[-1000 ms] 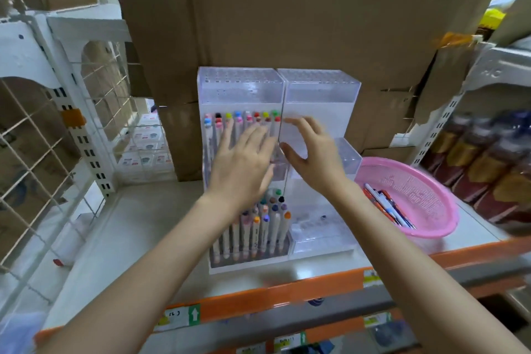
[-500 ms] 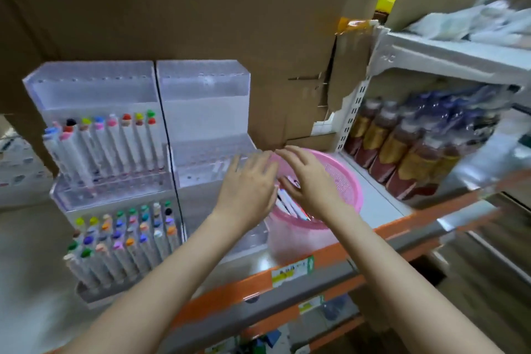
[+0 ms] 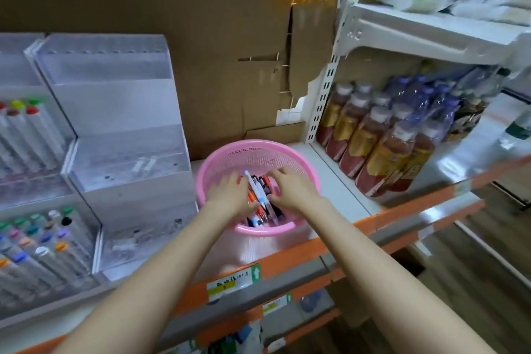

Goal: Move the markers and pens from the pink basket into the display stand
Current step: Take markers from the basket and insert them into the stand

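Observation:
The pink basket (image 3: 298, 164) stands on the shelf, right of the display stand. Inside it lies a pile of pens and markers (image 3: 260, 195), orange, black and white. Both my hands are down in the basket. My left hand (image 3: 230, 192) touches the pile from the left and my right hand (image 3: 291, 187) touches it from the right, fingers spread over the pens. No pen is lifted. The right section of the clear display stand (image 3: 123, 138) holds no pens; the left section (image 3: 31, 152) holds several rows of colour-capped markers.
Cardboard sheets (image 3: 201, 37) back the shelf. Shrink-wrapped bottles (image 3: 382, 141) stand right of the basket behind a white upright (image 3: 324, 89). The orange shelf edge (image 3: 287, 259) carries a price label. A lower shelf and the wooden floor (image 3: 474, 253) lie below and to the right.
My view swung right from the display stand to the basket. Both hands left the stand's front, moved over the basket rim, then went down onto the pens.

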`<state>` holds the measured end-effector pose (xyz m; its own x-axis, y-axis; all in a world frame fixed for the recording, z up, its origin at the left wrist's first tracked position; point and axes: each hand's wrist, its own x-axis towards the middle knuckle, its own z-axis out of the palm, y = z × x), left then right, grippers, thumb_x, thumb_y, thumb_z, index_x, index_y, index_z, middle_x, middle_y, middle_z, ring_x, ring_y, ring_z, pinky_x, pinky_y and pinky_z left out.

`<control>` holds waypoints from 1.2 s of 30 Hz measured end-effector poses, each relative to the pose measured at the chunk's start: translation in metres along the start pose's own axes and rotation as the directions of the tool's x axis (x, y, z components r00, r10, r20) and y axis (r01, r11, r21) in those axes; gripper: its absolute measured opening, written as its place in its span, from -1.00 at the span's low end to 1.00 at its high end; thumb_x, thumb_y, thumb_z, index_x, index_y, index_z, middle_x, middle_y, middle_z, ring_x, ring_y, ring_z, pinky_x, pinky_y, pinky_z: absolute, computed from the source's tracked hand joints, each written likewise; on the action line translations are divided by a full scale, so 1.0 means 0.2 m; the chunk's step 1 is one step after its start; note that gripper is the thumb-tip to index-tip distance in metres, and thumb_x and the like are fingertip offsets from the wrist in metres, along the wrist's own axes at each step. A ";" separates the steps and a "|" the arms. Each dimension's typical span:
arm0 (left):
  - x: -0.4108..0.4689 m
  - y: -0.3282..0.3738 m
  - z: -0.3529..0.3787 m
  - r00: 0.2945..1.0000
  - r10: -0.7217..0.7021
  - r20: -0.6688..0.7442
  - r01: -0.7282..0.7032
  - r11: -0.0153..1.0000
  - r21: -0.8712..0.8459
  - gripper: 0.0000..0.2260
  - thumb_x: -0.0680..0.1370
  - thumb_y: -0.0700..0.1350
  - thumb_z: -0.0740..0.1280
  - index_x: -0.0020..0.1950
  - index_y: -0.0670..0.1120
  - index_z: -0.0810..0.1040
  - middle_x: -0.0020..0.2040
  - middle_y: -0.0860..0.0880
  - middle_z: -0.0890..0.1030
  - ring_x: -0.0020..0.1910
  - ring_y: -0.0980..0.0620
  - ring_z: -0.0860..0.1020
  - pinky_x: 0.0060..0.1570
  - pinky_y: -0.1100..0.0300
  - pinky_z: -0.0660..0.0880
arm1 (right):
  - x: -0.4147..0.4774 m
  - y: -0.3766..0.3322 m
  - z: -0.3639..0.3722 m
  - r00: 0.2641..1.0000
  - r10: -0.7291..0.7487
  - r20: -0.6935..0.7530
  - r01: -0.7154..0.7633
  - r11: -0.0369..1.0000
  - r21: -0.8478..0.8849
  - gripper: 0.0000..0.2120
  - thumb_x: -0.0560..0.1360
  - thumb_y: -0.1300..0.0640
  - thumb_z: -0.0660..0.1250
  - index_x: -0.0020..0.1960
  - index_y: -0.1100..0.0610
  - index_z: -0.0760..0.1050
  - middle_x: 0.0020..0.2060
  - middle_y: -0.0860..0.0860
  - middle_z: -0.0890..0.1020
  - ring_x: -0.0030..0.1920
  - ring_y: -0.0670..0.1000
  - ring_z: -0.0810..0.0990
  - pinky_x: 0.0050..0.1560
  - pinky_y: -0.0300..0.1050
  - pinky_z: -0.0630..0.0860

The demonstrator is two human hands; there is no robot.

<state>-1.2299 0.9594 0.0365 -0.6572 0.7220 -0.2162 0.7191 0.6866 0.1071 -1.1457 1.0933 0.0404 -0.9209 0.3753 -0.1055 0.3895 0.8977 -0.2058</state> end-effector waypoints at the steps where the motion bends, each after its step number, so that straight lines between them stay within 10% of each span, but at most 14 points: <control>1: 0.01 0.00 0.01 1.000 -0.022 0.013 0.022 1.000 0.006 -0.34 0.54 0.21 0.23 0.54 -0.06 0.13 0.49 -0.12 0.24 0.42 -0.15 0.27 0.33 -0.03 0.28 | 0.02 -0.01 0.01 1.000 -0.003 0.012 0.003 1.000 0.006 -0.51 0.49 0.04 0.32 0.39 0.09 0.35 0.25 0.11 0.43 0.24 0.16 0.45 0.10 -0.01 0.46; 5: 0.02 -0.01 0.04 0.999 -0.031 -0.032 0.030 0.999 -0.044 -0.51 0.53 0.18 0.26 0.39 -0.01 0.37 0.24 -0.07 0.51 0.15 -0.07 0.49 0.06 0.06 0.44 | 0.08 -0.03 0.03 1.000 -0.019 -0.001 0.019 1.000 0.022 -0.71 0.49 0.04 0.33 0.17 0.12 0.49 0.09 0.10 0.49 0.08 0.14 0.50 -0.11 -0.08 0.39; 16: -0.01 0.00 0.05 0.953 -0.174 -0.249 0.129 0.974 -0.187 -0.69 0.59 -0.11 0.24 0.31 -0.17 0.38 0.22 -0.18 0.43 0.15 -0.12 0.46 0.14 0.03 0.48 | 0.06 -0.03 0.05 0.987 0.138 0.079 -0.153 0.960 0.236 -0.77 0.49 0.13 0.29 -0.28 0.08 0.29 -0.32 0.01 0.45 -0.22 0.07 0.46 -0.38 -0.11 0.27; 24: -0.02 -0.01 -0.01 0.988 -0.091 -0.124 0.042 0.935 -0.353 -0.80 0.52 -0.05 0.37 0.10 -0.07 0.52 0.01 -0.04 0.62 -0.16 0.05 0.52 -0.24 0.23 0.41 | 0.06 -0.04 0.05 0.980 0.189 0.069 -0.201 0.946 0.255 -0.84 0.54 0.06 0.27 -0.10 0.16 0.42 -0.24 0.05 0.50 -0.20 0.08 0.49 -0.25 -0.11 0.38; 36: 0.00 -0.04 -0.03 1.000 -0.004 -0.021 -0.004 0.936 -0.351 -0.55 0.38 0.03 0.51 0.21 -0.02 0.49 0.04 0.01 0.60 -0.02 0.01 0.55 -0.06 0.08 0.52 | 0.04 -0.04 0.07 0.982 0.185 0.035 -0.188 0.964 0.190 -0.71 0.51 -0.10 0.32 -0.09 0.12 0.40 -0.22 0.03 0.50 -0.19 0.08 0.47 -0.41 -0.11 0.22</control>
<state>-1.2378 0.9546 0.0404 -0.6644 0.7212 -0.1961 0.5968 0.6700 0.4415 -1.1562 1.0867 0.0267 -0.8319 0.5264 -0.1757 0.5517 0.7507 -0.3633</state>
